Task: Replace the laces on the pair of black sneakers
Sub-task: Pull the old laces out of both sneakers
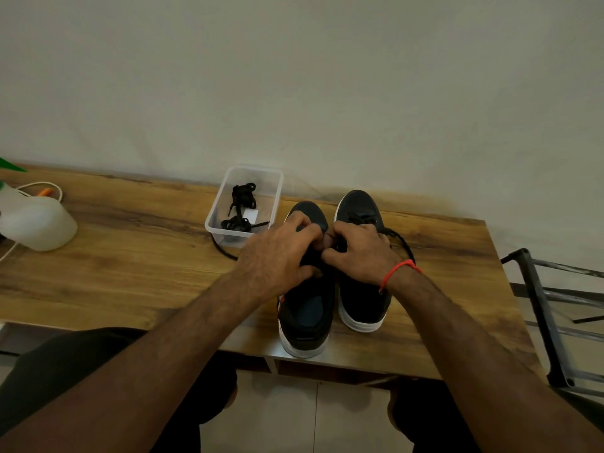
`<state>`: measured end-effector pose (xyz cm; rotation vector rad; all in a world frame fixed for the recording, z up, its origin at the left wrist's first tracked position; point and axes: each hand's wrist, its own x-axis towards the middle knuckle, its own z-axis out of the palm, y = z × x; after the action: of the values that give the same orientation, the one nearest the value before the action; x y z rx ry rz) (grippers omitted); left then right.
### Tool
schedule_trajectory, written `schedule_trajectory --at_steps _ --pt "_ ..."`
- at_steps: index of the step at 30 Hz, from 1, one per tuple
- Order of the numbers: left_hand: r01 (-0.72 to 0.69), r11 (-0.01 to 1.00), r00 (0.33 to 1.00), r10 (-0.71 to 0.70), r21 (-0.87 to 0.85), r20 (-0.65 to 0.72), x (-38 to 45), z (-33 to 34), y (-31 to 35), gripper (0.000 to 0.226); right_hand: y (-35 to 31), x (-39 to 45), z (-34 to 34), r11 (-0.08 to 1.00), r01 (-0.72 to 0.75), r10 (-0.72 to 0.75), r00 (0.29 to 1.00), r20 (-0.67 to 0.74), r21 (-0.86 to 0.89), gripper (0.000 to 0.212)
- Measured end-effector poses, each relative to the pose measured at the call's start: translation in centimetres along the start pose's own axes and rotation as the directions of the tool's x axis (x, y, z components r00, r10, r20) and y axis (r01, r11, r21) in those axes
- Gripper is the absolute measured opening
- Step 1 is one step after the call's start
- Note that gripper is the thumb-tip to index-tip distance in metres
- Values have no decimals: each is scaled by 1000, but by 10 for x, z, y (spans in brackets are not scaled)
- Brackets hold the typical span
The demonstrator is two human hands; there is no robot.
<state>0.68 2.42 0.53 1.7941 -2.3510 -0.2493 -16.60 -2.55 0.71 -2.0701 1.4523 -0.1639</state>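
Two black sneakers with white soles stand side by side on the wooden table, toes toward the wall: the left sneaker [307, 317] and the right sneaker [361, 204]. My left hand [277, 256] lies over the left sneaker's lacing area, fingers curled down on it. My right hand [359, 253] is curled at the inner edge of the right sneaker and pinches a black lace [403, 241], which loops out to the right. A clear plastic tub [215, 214] behind the left sneaker holds bundled black laces [240, 207]. My fingertips meet between the shoes and hide the eyelets.
A white plastic jug [39, 223] with a white cord lies at the table's left end. A black cord end [224, 251] trails on the table by the tub. A dark metal frame [549, 308] stands off the right edge. The wall runs close behind the table [130, 256].
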Motion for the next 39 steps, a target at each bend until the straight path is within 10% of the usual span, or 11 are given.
schedule_trajectory --at_steps 8,15,22,29,39 --pt "119 974 987 -138 -194 -87 1 1 -2 19 -2 -1 -2 999 37 -37 999 30 12 11" --pt "400 562 898 -400 -724 184 8 1 2 6 -7 -2 -1 998 50 -52 997 -59 -44 8" --pt "330 859 941 -267 -391 208 4 -2 -14 68 -9 -2 1 992 90 -78 988 -131 91 25" --pt "304 869 952 -256 -392 170 4 3 -11 57 -15 -5 4 954 263 -239 957 -166 144 12" --pt "86 952 996 -85 -295 16 2 2 -5 60 -14 -1 9 986 152 -144 984 -101 75 14"
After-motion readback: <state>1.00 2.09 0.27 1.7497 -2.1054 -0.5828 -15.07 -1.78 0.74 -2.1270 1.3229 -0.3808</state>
